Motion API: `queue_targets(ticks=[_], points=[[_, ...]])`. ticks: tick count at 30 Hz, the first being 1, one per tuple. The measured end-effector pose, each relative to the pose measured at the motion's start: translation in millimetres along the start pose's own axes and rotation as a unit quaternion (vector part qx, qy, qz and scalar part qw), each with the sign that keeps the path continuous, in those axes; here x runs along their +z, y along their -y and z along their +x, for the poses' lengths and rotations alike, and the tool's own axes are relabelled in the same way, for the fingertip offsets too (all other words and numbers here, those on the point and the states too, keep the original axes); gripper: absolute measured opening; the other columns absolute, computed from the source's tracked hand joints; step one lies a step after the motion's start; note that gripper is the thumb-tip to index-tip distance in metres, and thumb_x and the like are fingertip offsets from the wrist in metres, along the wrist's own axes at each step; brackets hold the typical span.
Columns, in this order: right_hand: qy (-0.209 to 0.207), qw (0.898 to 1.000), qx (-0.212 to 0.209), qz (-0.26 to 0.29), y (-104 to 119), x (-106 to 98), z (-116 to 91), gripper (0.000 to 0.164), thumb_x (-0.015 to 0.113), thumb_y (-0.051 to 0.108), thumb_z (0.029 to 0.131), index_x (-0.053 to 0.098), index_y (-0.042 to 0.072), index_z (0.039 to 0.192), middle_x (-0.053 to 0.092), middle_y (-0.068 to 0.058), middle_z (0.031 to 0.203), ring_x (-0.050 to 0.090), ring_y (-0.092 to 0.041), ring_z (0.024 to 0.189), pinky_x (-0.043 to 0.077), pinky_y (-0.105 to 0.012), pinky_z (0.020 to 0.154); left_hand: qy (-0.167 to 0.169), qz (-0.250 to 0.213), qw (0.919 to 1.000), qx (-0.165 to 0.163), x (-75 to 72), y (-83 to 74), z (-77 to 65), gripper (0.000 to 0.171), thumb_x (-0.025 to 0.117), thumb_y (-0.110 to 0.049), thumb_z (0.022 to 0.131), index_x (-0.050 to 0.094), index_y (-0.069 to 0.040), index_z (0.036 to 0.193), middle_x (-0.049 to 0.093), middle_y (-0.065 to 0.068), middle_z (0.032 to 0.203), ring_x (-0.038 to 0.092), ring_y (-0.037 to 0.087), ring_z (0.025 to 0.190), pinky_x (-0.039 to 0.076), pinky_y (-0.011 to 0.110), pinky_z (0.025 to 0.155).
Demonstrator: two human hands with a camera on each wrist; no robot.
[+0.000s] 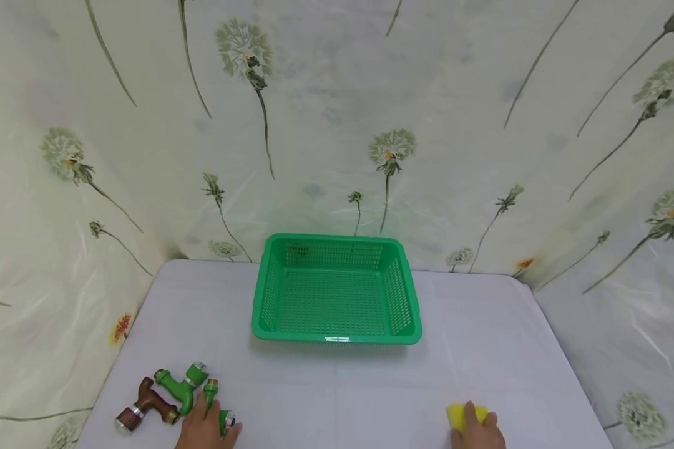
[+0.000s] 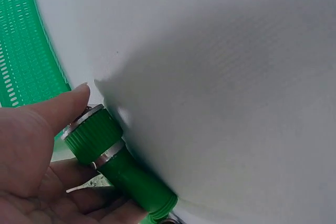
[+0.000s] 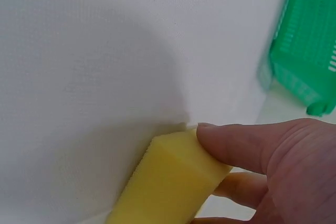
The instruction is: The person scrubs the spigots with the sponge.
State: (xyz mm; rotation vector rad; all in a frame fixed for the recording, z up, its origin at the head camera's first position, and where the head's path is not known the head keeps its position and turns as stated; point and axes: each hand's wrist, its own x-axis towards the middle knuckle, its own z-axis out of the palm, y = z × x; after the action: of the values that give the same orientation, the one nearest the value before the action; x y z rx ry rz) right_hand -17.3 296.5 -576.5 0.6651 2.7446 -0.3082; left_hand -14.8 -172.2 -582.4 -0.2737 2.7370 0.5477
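I have both hands at the near edge of my head view, well apart from each other. On my left side, the left hand (image 1: 205, 430) is clamped on a green tap (image 2: 134, 174). My left wrist view shows the thumb lying against the end of its ribbed knob, with the fingers curled along the other side of the body; a silver collar joins knob and body. On my right side, the right hand (image 1: 477, 434) grips a yellow sponge (image 3: 168, 174), thumb on one face and fingers round the opposite one. The sponge pokes out ahead of that hand and to its left; I cannot tell whether its underside touches the table.

Just past the left hand's fingers, a bit to their left, a second green tap (image 1: 175, 386) lies on its side, its ribbed knob pointing away from me. I cannot make out whether the fingertips touch it. Farther left of that hand is a brown tap (image 1: 150, 400), its knob toward me and its threaded end close to the second green tap's spout.

The white tablecloth (image 1: 382, 386) stretches between the two hands and beyond them. Out ahead, between the hands but well past both, a green basket (image 1: 292, 336) stands upright with its perforated inside facing up. Behind it rises a pale curtain (image 1: 320, 118) printed with dandelions, which also runs down either side of the table.
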Motion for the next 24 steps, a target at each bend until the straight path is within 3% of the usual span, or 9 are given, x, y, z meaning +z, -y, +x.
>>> queue_targets(ticks=[5, 10, 16, 20, 24], points=[[-0.015, 1.0, 0.016, 0.004, 0, 1, -4, 0.065, 0.074, 0.017, 0.082, 0.045, -0.01, 0.134, 0.046, -0.034, 0.103, 0.058, -0.035, 0.08, 0.052, -0.049, 0.075, -0.022, 0.007, 0.9996, -0.015, -4.4, -6.8, -6.4, 0.076, 0.077, -0.047, 0.076, 0.057, 0.016, 0.114, 0.046, 0.037, 0.117, 0.05, 0.054, 0.104, 0.047, 0.057, 0.086], [-0.024, 1.0, 0.01, 0.011, 0, 1, -5, 0.064, 0.073, 0.017, 0.082, 0.046, -0.01, 0.133, 0.048, -0.035, 0.105, 0.059, -0.038, 0.082, 0.051, -0.051, 0.076, -0.021, 0.002, 0.9997, -0.015, -7.4, -5.5, -6.8, 0.076, 0.078, -0.047, 0.076, 0.058, 0.017, 0.112, 0.045, 0.042, 0.122, 0.045, 0.06, 0.111, 0.043, 0.061, 0.091], [0.042, 0.999, 0.008, 0.032, 1, -3, -5, 0.069, 0.07, 0.026, 0.087, 0.041, -0.008, 0.139, 0.046, -0.037, 0.119, 0.054, -0.05, 0.105, 0.046, -0.059, 0.088, -0.002, -0.026, 0.9989, -0.04, -12.7, -11.9, -6.3, 0.08, 0.075, -0.055, 0.076, 0.058, 0.014, 0.115, 0.044, 0.042, 0.128, 0.043, 0.058, 0.115, 0.042, 0.062, 0.092], [0.049, 0.997, -0.015, 0.052, 14, -4, -16, 0.07, 0.068, 0.032, 0.089, 0.041, -0.008, 0.139, 0.044, -0.039, 0.126, 0.05, -0.052, 0.11, 0.045, -0.061, 0.088, -0.02, -0.051, 0.9983, -0.019, -14.8, -22.1, -6.8, 0.076, 0.076, -0.053, 0.075, 0.061, 0.01, 0.113, 0.05, 0.038, 0.124, 0.051, 0.053, 0.11, 0.047, 0.058, 0.089], [0.043, 0.997, 0.003, 0.07, 40, -4, -39, 0.073, 0.072, 0.036, 0.087, 0.042, -0.001, 0.141, 0.044, -0.033, 0.132, 0.051, -0.047, 0.109, 0.044, -0.062, 0.09, -0.048, -0.08, 0.9955, 0.01, -15.5, -34.4, -9.9, 0.068, 0.079, -0.05, 0.074, 0.064, 0.008, 0.108, 0.056, 0.033, 0.118, 0.057, 0.049, 0.103, 0.05, 0.055, 0.085]])
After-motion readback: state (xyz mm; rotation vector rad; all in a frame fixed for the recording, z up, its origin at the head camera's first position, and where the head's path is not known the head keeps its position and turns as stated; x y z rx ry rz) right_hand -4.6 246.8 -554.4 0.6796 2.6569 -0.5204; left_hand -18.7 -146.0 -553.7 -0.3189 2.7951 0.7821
